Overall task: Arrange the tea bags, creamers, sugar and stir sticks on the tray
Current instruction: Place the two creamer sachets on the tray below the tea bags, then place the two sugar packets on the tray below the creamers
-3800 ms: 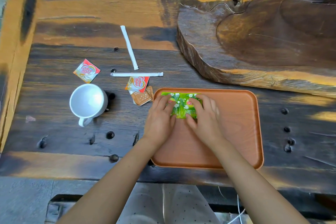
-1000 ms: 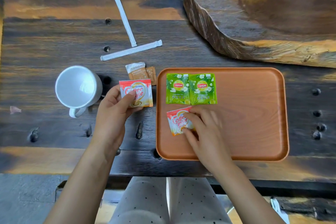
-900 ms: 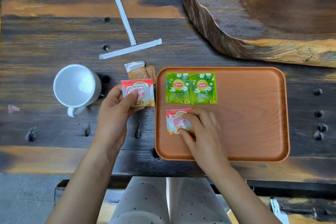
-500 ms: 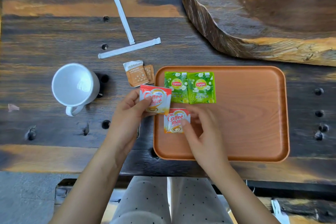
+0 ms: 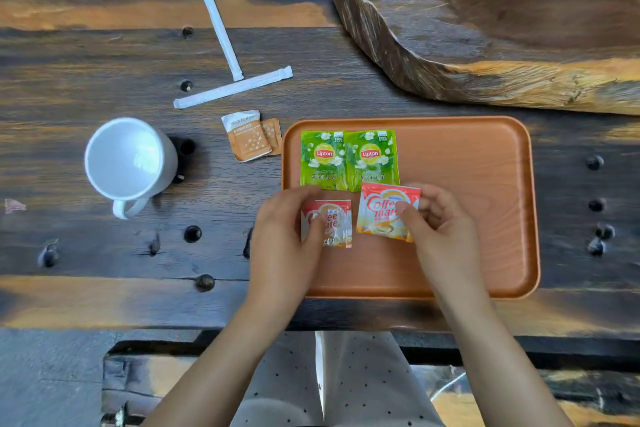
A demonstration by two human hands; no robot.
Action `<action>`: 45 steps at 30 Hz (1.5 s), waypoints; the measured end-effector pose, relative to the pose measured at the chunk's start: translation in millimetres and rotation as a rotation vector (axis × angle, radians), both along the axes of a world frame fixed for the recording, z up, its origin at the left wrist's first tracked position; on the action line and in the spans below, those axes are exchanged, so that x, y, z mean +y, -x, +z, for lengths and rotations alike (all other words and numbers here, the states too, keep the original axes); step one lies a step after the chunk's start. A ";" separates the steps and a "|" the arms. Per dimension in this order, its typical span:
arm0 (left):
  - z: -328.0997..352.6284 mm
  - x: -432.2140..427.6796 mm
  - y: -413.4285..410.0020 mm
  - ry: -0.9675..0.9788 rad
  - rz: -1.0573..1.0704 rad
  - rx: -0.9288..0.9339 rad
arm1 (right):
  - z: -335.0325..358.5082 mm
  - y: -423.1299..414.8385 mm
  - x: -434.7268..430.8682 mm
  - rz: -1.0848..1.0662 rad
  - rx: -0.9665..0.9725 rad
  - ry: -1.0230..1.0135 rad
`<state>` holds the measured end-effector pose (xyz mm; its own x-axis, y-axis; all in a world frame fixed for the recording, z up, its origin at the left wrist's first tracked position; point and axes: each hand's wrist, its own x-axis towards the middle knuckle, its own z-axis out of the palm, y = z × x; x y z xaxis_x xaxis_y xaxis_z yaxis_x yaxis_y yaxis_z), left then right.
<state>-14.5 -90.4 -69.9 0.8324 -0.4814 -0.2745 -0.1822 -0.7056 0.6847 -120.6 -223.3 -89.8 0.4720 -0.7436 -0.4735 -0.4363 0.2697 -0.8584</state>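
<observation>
An orange tray [image 5: 485, 204] lies on the dark wooden table. Two green Lipton tea bags [image 5: 348, 159] sit side by side at its far left. Just below them are two red and white creamer packets. My left hand [image 5: 287, 236] grips the left creamer packet [image 5: 334, 222] by its left side, low on the tray. My right hand [image 5: 440, 229] pinches the right creamer packet [image 5: 384, 213], which is tilted and overlaps a tea bag's lower edge. Two brown sugar packets [image 5: 252, 135] lie left of the tray. Two white wrapped stir sticks [image 5: 228, 55] lie beyond them.
A white mug [image 5: 128, 159] stands on the table left of the sugar packets. A thick carved wooden slab [image 5: 485, 28] fills the far right, just behind the tray. Round bolt holes dot the table. The table's front edge runs just below the tray.
My left hand carried its creamer packet from the table onto the tray's left side. My right hand shifted the other creamer packet to the right, under the right tea bag.
</observation>
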 end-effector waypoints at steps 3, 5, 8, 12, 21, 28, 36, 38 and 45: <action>-10.8 7.1 12.1 -0.076 -0.157 -0.110 | -3.8 1.8 10.2 0.069 0.089 0.036; -16.7 7.9 17.0 -0.093 -0.206 -0.131 | -4.7 -2.2 21.8 0.109 0.144 0.091; -22.5 8.7 18.1 -0.103 -0.224 -0.158 | -5.0 -6.2 31.8 0.176 0.267 0.294; -24.5 9.4 17.4 -0.098 -0.235 -0.161 | -5.0 -0.9 31.0 0.246 0.356 0.590; -25.4 8.8 18.0 -0.092 -0.229 -0.165 | -13.6 12.6 31.5 0.602 0.328 0.785; -21.1 7.6 16.7 -0.101 -0.219 -0.141 | -14.6 13.0 30.1 0.604 0.333 0.778; -3.4 5.4 -35.7 -0.006 -0.019 -0.168 | 7.8 -4.4 17.0 0.586 0.243 0.701; -5.3 3.4 -66.0 -0.060 0.122 -0.212 | 15.0 -29.7 7.8 0.578 0.222 0.703; -25.8 -14.0 -119.5 -0.272 0.223 -0.041 | 8.1 -144.8 3.7 0.868 0.260 0.836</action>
